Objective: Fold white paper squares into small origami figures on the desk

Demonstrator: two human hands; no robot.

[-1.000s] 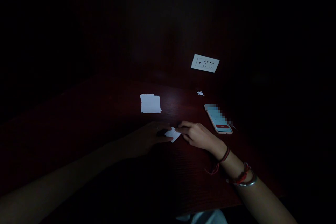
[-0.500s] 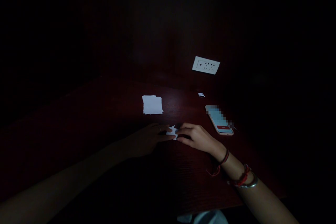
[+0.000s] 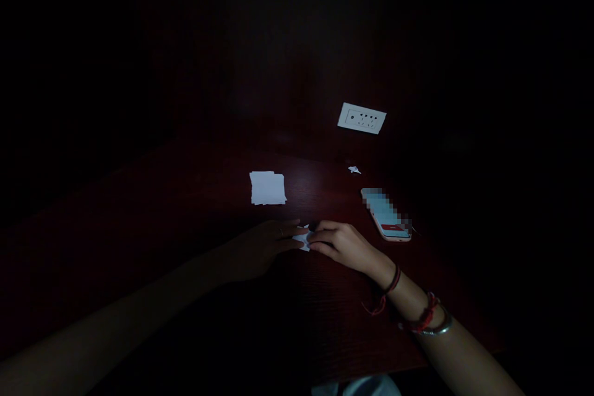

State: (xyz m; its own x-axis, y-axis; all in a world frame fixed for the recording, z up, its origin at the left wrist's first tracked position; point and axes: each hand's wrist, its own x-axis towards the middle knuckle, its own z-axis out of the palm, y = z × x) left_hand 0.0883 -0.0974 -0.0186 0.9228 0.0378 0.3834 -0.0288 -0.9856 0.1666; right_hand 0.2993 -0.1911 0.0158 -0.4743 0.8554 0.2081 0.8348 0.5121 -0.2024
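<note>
A small piece of folded white paper (image 3: pixel 304 239) lies on the dark red table between my two hands, partly covered by fingers. My left hand (image 3: pixel 262 247), dim and wearing a ring, reaches in from the left with its fingertips on the paper. From the right, my right hand (image 3: pixel 346 244) has its bent fingers on the paper's right side. Both hands press or hold the paper between them. Just beyond my left hand is a stack of white paper sheets (image 3: pixel 268 188), loosely squared.
The dark red table (image 3: pixel 352 328) is mostly in shadow. A phone (image 3: pixel 387 216) with a lit screen lies right of my right hand. White paper scraps (image 3: pixel 354 170) are farther back, below a white wall socket (image 3: pixel 362 119).
My fingers have shifted slightly on the small paper, and the right fingertips reach a little farther left over it. The whole view has moved slightly.
</note>
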